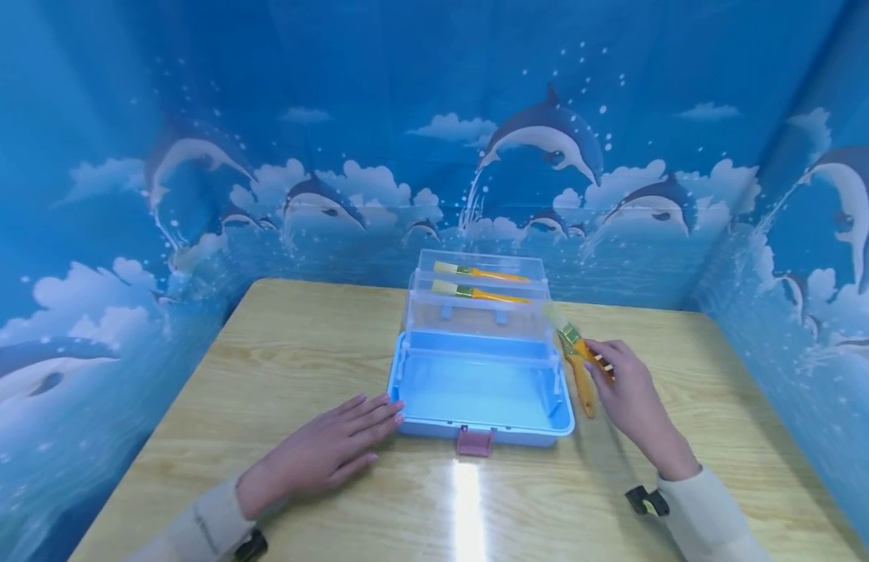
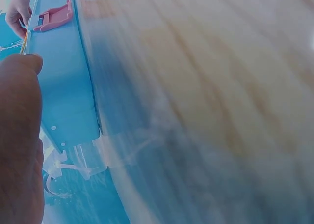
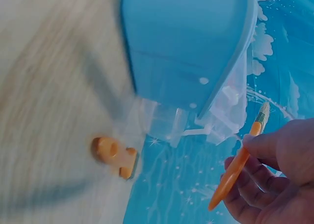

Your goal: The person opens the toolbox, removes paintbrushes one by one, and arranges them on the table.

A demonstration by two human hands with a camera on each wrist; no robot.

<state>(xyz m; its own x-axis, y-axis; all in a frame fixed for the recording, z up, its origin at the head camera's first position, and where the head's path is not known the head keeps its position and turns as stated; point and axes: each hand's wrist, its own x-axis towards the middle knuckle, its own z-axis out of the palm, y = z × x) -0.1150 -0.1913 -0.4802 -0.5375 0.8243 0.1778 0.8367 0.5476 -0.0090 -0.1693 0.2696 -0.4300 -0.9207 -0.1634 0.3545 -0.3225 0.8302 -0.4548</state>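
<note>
A light-blue box (image 1: 476, 431) stands open, its clear fold-out trays (image 1: 539, 273) raised at the back. My left hand (image 1: 329, 445) lies flat with straight fingers, the fingertips touching the box's front left corner. In my right hand (image 1: 627, 390) a paintbrush (image 1: 571, 334) with an orange handle is pinched, held beside the box's right side with bristles pointing away. Beneath it another paintbrush (image 1: 583, 390) lies on the table. In the right wrist view, thumb and fingers hold the brush (image 3: 235, 167) by its handle. Two paintbrushes, one upper (image 1: 486, 273) and one lower (image 1: 486, 294), lie in the clear trays.
The wooden table (image 1: 293, 343) has a pink latch (image 1: 474, 442) of the box facing its front edge. A blue dolphin-printed curtain (image 1: 378, 94) encloses the back and both sides. Each sleeve has a dark wrist device near the cuff, such as the right one (image 1: 647, 501).
</note>
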